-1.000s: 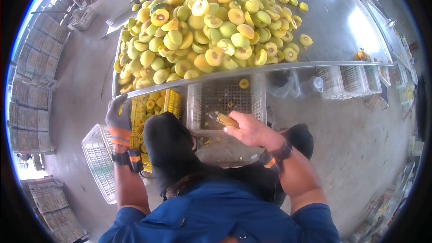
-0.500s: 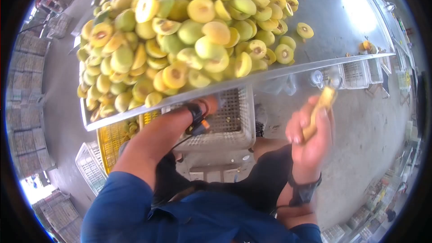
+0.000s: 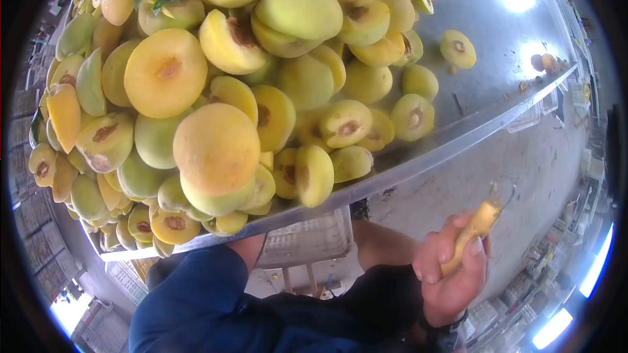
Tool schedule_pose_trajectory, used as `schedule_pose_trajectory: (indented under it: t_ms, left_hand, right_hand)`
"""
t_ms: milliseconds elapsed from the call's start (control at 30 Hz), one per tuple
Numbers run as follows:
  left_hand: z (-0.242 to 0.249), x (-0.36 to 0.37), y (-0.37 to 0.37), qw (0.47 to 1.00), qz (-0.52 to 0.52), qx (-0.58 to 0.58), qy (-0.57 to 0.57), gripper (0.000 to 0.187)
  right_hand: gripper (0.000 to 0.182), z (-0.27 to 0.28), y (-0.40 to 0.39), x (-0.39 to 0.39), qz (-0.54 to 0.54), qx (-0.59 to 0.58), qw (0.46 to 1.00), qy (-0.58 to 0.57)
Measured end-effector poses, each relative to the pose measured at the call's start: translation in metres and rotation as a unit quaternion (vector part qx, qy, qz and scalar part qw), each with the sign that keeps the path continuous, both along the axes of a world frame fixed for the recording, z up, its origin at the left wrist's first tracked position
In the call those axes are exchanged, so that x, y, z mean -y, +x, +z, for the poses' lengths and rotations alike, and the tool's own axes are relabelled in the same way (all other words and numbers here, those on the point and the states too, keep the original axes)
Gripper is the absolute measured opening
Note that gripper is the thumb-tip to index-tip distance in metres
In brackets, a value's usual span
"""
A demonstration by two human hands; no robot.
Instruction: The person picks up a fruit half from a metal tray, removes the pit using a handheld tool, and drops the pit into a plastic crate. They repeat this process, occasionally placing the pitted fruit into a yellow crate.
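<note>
Halved yellow-green fruits (image 3: 163, 73) are heaped on a metal table (image 3: 458, 101), some showing brown pits or hollows. My right hand (image 3: 454, 265) is closed around the wooden handle of a small tool (image 3: 481, 222), to the right of the table's front edge. A thin curved metal end, partly blurred, sticks up from the handle. My left hand is hidden beneath the table edge and the fruit; only the upper part of that arm shows, in a blue sleeve (image 3: 203, 287).
Below the table edge a pale plastic crate (image 3: 307, 242) stands above my lap. The table's raised metal rim (image 3: 405, 163) runs across in front of me. Stacked crates (image 3: 46, 255) line the far left. Fruit scraps lie at the table's right end.
The view has moved closer to the heap, so the fruits look larger. My left forearm and hand, seen over the crate before, are now out of sight. My right hand still holds the tool.
</note>
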State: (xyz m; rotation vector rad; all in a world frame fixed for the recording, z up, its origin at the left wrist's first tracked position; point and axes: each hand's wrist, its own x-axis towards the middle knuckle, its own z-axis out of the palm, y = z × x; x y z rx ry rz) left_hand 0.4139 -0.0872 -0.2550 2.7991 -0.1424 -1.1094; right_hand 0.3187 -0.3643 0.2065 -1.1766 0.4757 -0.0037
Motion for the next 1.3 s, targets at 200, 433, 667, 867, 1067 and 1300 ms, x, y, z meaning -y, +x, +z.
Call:
schedule_pose_trajectory:
  t_ms: [200, 433, 667, 867, 1067, 1300]
  left_hand:
    - [0.041, -0.007, -0.044, 0.968, 0.108, 0.108, -0.200, 0.035]
    - [0.280, -0.005, -0.119, 0.769, 0.342, 0.126, -0.525, 0.042]
    - [0.422, -0.021, -0.237, 0.659, 0.407, 0.176, -0.608, 0.051]
    - [0.457, -0.032, -0.303, 0.675, 0.396, 0.296, -0.548, 0.047]
    - [0.453, -0.047, -0.331, 0.681, 0.363, 0.384, -0.507, 0.047]
    - [0.468, -0.075, -0.348, 0.737, 0.351, 0.399, -0.416, 0.048]
  right_hand:
    - [0.027, 0.029, -0.012, -0.019, 0.246, -0.096, 0.955, -0.137]
    - [0.026, 0.022, -0.066, -0.051, 0.443, 0.061, 0.805, -0.390]
    - [0.026, 0.011, -0.153, -0.095, 0.383, 0.186, 0.772, -0.472]
    - [0.027, 0.004, -0.208, -0.122, 0.366, 0.256, 0.755, -0.480]
    - [0.027, 0.013, -0.226, -0.135, 0.371, 0.284, 0.744, -0.478]
    - [0.027, -0.005, -0.218, -0.152, 0.458, 0.227, 0.818, -0.263]
